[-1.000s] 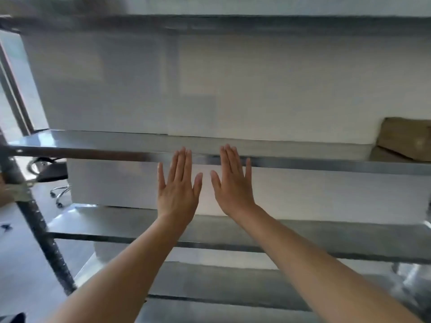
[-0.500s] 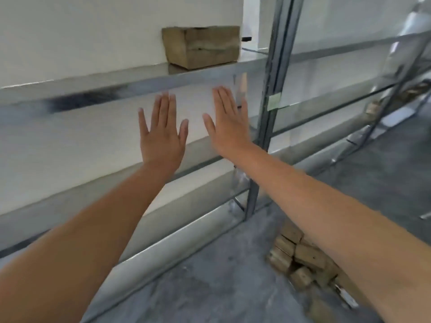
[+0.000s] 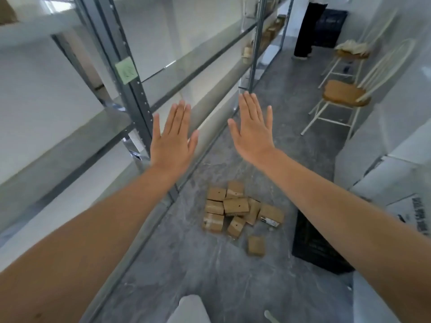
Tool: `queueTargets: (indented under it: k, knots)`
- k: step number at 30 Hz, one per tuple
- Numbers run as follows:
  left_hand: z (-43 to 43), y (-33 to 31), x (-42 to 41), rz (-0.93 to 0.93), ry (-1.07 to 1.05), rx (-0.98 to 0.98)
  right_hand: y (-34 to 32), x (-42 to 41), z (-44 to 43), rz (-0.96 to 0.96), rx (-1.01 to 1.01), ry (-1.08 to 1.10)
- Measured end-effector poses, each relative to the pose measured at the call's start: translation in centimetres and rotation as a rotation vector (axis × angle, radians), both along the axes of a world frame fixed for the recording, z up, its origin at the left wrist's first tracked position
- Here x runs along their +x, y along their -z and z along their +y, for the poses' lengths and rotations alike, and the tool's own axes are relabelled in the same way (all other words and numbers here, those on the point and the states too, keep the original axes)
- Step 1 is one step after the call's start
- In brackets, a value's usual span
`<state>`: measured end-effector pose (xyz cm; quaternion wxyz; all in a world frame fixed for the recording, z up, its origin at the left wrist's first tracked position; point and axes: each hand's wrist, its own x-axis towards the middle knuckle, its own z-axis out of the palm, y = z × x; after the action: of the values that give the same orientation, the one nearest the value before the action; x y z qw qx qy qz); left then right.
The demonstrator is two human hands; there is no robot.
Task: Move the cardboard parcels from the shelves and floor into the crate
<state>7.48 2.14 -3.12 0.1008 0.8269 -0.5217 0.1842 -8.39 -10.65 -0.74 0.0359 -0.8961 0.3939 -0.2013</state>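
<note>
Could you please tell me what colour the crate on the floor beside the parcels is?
The crate is black, seen best in the head view, right of the brown parcels.

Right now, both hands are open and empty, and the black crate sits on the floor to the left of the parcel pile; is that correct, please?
No: the head view shows the black crate on the floor to the right of the parcel pile, not the left. The left hand and right hand are open and empty.

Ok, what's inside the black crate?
Nothing shows in the visible part of the black crate; it looks dark. The right arm covers its right side, so that part is unknown. The parcels lie on the floor beside it.
</note>
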Motion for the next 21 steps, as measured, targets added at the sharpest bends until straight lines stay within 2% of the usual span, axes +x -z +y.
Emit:
queueTargets:
  k: [13, 21]
  knots:
    - [-20.3, 9.6, 0.0, 0.169, 0.228, 0.169, 11.2, -3.3, -14.9, 0.183, 0.235, 0.276]
    - [-28.2, 16.5, -1.6, 0.305, 0.252, 0.277, 18.5, -6.1, -19.4, 0.232, 0.420, 0.396]
